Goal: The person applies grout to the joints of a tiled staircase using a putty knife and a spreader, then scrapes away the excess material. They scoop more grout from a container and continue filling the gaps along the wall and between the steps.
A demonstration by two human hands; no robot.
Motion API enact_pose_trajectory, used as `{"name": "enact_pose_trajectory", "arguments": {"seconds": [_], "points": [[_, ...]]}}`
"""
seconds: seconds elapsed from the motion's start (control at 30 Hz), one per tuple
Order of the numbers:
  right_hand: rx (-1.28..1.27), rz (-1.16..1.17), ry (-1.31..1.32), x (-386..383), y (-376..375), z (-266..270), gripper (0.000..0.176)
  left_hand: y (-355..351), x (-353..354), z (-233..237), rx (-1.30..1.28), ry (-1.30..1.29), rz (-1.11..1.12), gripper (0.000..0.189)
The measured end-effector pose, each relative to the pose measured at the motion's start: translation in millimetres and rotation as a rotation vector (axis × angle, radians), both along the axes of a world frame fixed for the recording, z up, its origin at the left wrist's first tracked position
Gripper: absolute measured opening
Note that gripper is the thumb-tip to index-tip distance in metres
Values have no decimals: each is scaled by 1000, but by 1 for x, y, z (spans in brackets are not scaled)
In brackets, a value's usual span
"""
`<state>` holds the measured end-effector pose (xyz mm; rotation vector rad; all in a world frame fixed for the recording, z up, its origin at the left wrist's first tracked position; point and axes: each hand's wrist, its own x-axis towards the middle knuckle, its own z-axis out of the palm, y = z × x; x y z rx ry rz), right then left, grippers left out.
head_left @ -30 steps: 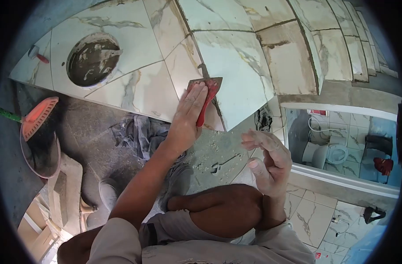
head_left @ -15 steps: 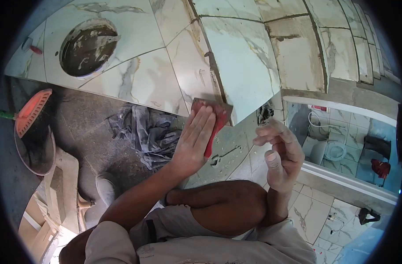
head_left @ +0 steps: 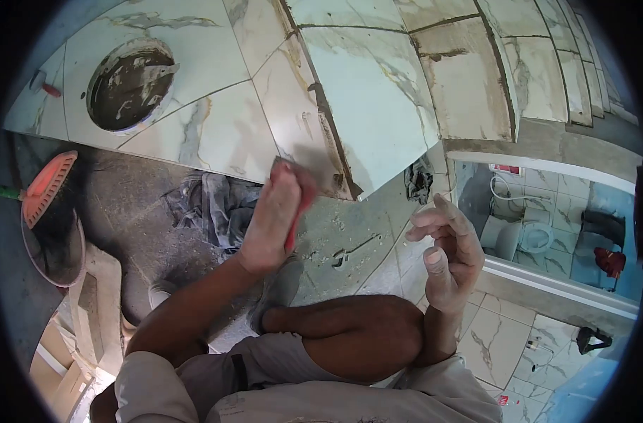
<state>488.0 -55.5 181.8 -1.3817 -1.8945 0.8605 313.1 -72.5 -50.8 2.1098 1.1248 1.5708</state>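
My left hand (head_left: 268, 225) is closed on a red-handled putty knife (head_left: 304, 197), held at the near edge of a marble-patterned tile (head_left: 226, 127). Motion blurs the blade and fingertips. Just right of the knife runs a brown, mortar-smeared joint (head_left: 328, 130) at the foot of an upright tile (head_left: 371, 92). My right hand (head_left: 452, 257) is raised above my knee, palm inward, with fingers curved, thumb apart and nothing in it.
A bucket of grey-brown paste (head_left: 127, 92) stands on the tiles, near a small red-handled tool (head_left: 50, 90). On the floor are a dusty cloth (head_left: 219, 208), an orange broom (head_left: 50, 190) and a basin (head_left: 36, 257). Tiled steps (head_left: 469, 92) rise to the right, above a doorway showing a toilet (head_left: 536, 238).
My left hand has swept the putty knife left, away from the brown joint and along the tile's edge. My right hand stays almost where it was. The view has shifted slightly.
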Motion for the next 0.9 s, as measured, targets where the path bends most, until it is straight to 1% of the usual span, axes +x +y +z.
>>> {"name": "enact_pose_trajectory", "arguments": {"seconds": [0.07,0.1,0.17,0.2,0.27,0.3,0.33,0.4,0.43,0.47,0.53,0.57,0.63,0.67,0.73,0.77,0.83,0.87,0.9], "points": [[5,20,44,3,2,0,64,21,-14,51,-407,-382,167,46],[3,19,52,3,2,0,64,32,-26,64,-406,-370,169,46],[-2,15,71,4,1,0,64,58,-44,79,-491,-522,150,45],[-3,18,90,3,1,0,65,70,-47,81,-491,-512,153,45],[-2,25,117,3,0,1,65,93,-52,83,-543,-549,56,47],[-6,37,106,4,0,3,66,101,-47,74,-419,-425,72,49],[-10,50,93,5,0,3,66,101,-42,74,-413,-421,76,49],[4,41,106,7,0,2,66,94,-28,75,-435,-374,-9,50],[12,27,115,8,-1,1,66,87,-23,69,-377,-302,-30,54],[11,22,115,8,-2,1,66,77,-16,66,-379,-301,-35,54],[-25,-38,59,5,-1,2,74,51,-2,64,-362,-330,-116,57],[-23,-39,58,2,1,3,74,37,1,63,-360,-331,-117,57],[-17,-7,50,-4,5,2,74,12,4,62,-412,-301,-254,58],[-17,-13,48,-5,7,2,74,3,2,61,-412,-303,-260,58],[-16,83,128,-6,8,0,69,-9,-7,54,-279,-136,-361,59],[-18,72,132,-7,7,-1,69,-8,-12,54,-283,-132,-371,59],[0,32,191,-10,4,1,70,-1,-22,57,-76,34,-171,49],[-1,24,192,-10,5,1,70,5,-24,51,-77,34,-178,49],[15,18,187,-9,5,3,70,13,-24,42,84,112,-108,45]]}}
